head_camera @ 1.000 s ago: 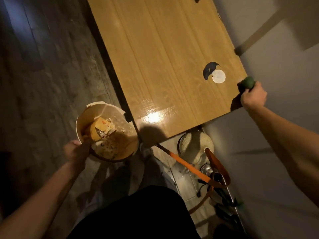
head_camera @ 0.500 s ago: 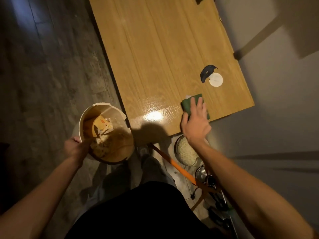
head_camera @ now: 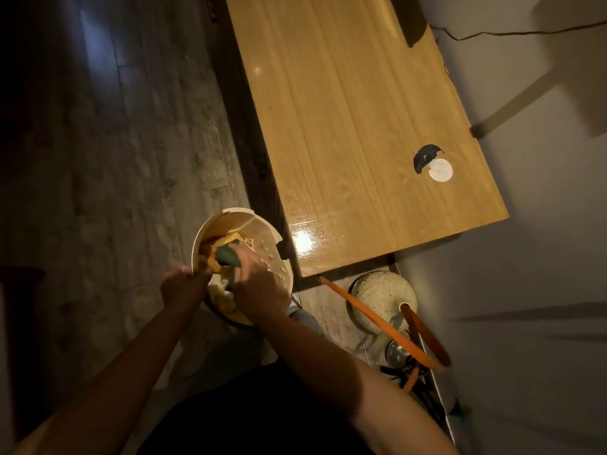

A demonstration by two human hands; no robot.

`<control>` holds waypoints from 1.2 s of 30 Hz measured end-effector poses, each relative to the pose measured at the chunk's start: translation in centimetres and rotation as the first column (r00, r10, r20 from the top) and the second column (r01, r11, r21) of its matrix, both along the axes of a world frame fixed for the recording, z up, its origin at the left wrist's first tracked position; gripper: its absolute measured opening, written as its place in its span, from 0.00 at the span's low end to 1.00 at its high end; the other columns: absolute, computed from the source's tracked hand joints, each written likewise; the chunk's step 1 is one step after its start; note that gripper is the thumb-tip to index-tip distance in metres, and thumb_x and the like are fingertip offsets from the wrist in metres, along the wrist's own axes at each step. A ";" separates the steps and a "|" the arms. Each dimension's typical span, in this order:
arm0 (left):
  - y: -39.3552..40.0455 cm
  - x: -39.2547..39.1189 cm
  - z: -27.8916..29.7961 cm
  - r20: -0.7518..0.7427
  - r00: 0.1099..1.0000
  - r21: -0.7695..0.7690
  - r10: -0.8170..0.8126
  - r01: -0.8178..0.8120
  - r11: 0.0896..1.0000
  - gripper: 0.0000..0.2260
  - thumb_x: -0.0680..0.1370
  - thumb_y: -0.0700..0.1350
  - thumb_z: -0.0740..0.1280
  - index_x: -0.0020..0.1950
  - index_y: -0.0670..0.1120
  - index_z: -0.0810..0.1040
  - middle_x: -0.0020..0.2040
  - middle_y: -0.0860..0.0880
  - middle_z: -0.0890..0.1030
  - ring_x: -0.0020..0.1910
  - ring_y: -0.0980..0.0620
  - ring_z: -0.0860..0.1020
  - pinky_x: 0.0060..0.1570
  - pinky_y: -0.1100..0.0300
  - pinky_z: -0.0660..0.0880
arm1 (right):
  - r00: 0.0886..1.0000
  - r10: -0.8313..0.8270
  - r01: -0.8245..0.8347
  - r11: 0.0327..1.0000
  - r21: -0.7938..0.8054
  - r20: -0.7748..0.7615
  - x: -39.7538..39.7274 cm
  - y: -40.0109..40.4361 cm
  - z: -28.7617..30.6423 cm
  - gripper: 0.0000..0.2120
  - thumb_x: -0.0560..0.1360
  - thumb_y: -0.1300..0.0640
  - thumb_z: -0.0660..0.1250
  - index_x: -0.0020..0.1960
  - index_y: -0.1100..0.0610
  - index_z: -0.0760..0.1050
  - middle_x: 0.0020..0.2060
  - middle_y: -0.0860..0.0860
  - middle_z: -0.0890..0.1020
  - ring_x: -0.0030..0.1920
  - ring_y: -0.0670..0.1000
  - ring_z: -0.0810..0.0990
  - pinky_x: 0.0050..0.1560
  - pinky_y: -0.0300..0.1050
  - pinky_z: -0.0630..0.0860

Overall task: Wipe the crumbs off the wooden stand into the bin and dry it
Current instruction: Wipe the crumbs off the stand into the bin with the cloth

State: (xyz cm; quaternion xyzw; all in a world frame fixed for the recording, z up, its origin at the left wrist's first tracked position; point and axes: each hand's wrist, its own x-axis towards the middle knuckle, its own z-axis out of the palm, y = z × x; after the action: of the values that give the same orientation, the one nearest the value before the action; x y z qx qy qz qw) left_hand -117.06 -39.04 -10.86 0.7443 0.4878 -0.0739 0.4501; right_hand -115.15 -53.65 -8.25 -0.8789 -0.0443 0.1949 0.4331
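Note:
The wooden stand (head_camera: 354, 126) stretches from the top centre to the right, its near end glossy under a light glare. A round pale bin (head_camera: 262, 229) with scraps and crumbs inside hangs beside the stand's near left corner. My left hand (head_camera: 182, 285) grips the bin's near rim. Over the bin's mouth my right hand (head_camera: 259, 284) holds a green sponge (head_camera: 226, 254), fingers curled round it. The sponge is above the scraps, clear of the stand.
A white disc (head_camera: 441, 170) and a dark patch (head_camera: 423, 156) mark the stand's right side. Below the near end lie a round woven object (head_camera: 381, 297), an orange hose (head_camera: 371, 315) and metal parts. Grey plank floor (head_camera: 115, 159) is left, a pale wall right.
My right hand carried the green sponge from the stand's right edge across its near end and off to the left, over the bin. The left hand kept hold of the bin's rim.

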 end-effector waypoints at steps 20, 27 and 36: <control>1.5 0.1 -1.1 -0.196 0.964 -0.028 -0.181 0.179 0.983 0.17 0.71 0.49 0.76 0.49 0.39 0.76 0.47 0.40 0.79 0.47 0.40 0.79 0.42 0.52 0.77 | 0.925 -0.319 0.379 0.781 -0.497 0.205 3.0 -15.3 0.0 0.36 0.75 0.71 0.66 0.77 0.45 0.66 0.80 0.49 0.63 0.77 0.54 0.66 0.63 0.60 0.77; 2.3 1.1 -0.7 -0.178 0.972 -0.115 -0.154 0.135 0.984 0.14 0.69 0.47 0.77 0.45 0.41 0.77 0.45 0.40 0.82 0.48 0.39 0.81 0.48 0.48 0.81 | 0.965 -0.177 0.149 0.977 -0.152 -0.193 -6.1 0.9 -2.5 0.30 0.78 0.65 0.64 0.75 0.42 0.67 0.75 0.47 0.71 0.75 0.51 0.69 0.75 0.50 0.66; 4.6 1.8 -0.5 -0.123 0.985 -0.129 -0.124 0.108 0.986 0.11 0.70 0.45 0.77 0.45 0.42 0.78 0.45 0.41 0.82 0.47 0.40 0.81 0.48 0.45 0.81 | 0.936 -0.345 0.343 0.938 0.047 0.067 0.3 -2.6 2.2 0.25 0.79 0.69 0.61 0.74 0.54 0.71 0.68 0.50 0.78 0.67 0.47 0.75 0.72 0.44 0.70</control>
State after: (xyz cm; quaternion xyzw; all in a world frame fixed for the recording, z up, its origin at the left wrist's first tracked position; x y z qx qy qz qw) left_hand -115.30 -34.46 -11.35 0.7362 0.4666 -0.1782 0.4566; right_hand -114.85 -56.22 -6.01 -0.8721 0.0906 0.0827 0.4736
